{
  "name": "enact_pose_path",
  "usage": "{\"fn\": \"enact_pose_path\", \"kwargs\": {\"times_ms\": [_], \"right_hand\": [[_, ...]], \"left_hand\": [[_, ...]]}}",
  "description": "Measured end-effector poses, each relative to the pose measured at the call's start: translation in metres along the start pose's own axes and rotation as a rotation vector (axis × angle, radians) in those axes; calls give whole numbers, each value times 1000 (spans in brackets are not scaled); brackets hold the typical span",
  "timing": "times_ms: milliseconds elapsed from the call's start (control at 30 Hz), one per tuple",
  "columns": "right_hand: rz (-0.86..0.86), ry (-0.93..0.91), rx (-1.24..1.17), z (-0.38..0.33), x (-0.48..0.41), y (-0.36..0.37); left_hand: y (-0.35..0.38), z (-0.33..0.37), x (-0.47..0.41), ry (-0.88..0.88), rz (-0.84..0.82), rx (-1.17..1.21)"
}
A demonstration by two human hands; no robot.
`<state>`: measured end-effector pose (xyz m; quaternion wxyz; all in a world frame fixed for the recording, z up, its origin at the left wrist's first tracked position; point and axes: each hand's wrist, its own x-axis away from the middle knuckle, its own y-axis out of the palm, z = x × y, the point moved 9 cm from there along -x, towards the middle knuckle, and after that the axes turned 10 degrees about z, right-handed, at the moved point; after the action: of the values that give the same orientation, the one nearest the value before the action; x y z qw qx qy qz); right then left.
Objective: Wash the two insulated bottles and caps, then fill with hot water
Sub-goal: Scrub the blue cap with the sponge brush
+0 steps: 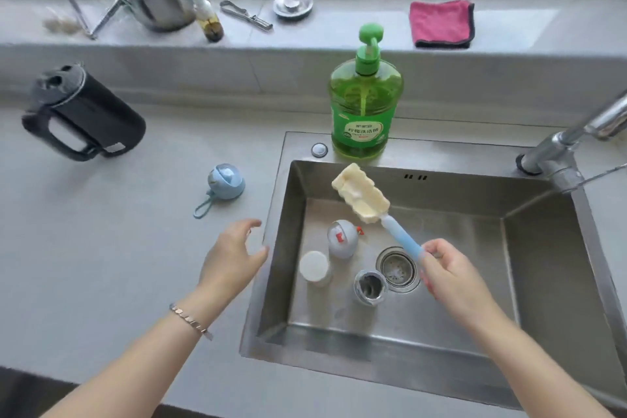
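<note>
Blue cap (226, 180) on counter, nine o'clock of sink (543, 265): light, take by loop. Left hand (234, 258) spread, empty. In basin, white bottle (315, 268) and open steel bottle (370, 287), rigid, likely wet-slick: grasp round body. At three o'clock, right hand (451, 273) gripping soft sponge brush (361, 193) by handle

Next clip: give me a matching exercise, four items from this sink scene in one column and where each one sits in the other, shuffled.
Items:
1. sponge brush
2. blue cap
3. detergent bottle
4. pink cloth

Places:
a. on the window ledge
b. held in the right hand, over the basin
c. on the counter, left of the sink
d. standing on the sink's back rim

Pairs: 1-b, 2-c, 3-d, 4-a
</note>
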<state>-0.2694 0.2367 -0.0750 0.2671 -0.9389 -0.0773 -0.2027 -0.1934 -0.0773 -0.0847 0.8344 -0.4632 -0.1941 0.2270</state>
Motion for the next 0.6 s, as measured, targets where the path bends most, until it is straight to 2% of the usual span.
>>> {"fn": "enact_pose_path", "kwargs": {"times_ms": [133,267,433,600], "right_hand": [[-46,-104,-6,-38,9,32],[-41,-87,54,-49,14,54],[-70,-18,83,-48,18,69],[-50,-4,138,-46,19,71]], "left_hand": [[-27,-45,-55,-120,116,-20],[-15,-68,-103,-211,74,-44],[6,-77,-150,-161,-45,-125],[-6,-71,-151,-114,37,59]]}}
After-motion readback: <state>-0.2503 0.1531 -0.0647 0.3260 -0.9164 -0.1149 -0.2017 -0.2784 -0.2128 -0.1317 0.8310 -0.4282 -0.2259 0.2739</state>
